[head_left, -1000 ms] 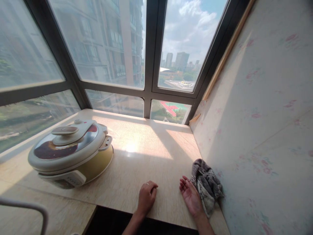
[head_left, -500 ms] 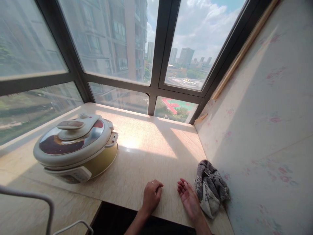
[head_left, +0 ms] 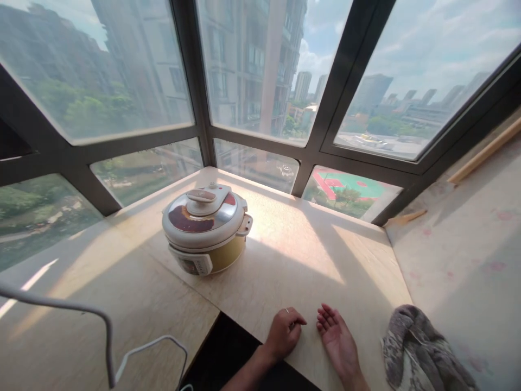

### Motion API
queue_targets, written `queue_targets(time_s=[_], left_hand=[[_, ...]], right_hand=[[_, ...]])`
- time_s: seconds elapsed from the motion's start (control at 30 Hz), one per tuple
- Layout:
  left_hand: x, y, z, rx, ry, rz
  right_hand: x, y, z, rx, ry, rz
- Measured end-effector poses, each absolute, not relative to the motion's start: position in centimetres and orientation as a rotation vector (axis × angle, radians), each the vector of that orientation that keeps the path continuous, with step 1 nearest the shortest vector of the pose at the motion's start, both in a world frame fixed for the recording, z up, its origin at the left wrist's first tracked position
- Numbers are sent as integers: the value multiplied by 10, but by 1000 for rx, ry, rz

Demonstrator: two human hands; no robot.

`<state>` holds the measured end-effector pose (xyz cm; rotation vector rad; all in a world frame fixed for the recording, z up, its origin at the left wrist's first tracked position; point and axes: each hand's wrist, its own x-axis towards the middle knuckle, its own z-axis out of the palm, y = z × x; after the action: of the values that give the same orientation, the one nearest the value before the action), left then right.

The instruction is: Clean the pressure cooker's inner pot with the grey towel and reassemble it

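Note:
My left hand is held palm down above the front part of the stone counter. A ring is on one finger, and the fingers are loosely bent with a gap among them; nothing shows in the hand. To its right, my right hand is turned palm up, fingers stretched out, its palm bare. The two hands are apart from each other. Farther right, against the wall, lies a crumpled grey patterned cloth, touched by neither hand. A round white and yellow-green electric cooker with its lid on stands beyond my hands to the left.
Dark-framed windows enclose the counter's far and left sides. A papered wall with peeling edges borders the right. A white cable loops at the lower left. A dark gap lies below the counter's front edge.
The view has turned left, so the cooker, the cloth and the wall appear farther right. My left hand's fingers are a little more extended; my right hand remains palm up.

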<state>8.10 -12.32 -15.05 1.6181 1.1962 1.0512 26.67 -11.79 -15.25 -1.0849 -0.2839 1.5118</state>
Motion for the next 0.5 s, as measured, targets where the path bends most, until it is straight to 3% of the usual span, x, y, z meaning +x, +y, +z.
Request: queue_targets(time_s=[0.2, 0.37, 0.5], left_hand=[[12, -125, -124, 1511, 1314, 1310], [-52, -128, -65, 1051, 1636, 1981], [-99, -118, -20, 780, 1746, 2314]], right_hand=[[206, -82, -107, -1062, -445, 1651], [147, -34, -54, -989, -756, 1656], [95, 10, -17, -1001, -1074, 1512]])
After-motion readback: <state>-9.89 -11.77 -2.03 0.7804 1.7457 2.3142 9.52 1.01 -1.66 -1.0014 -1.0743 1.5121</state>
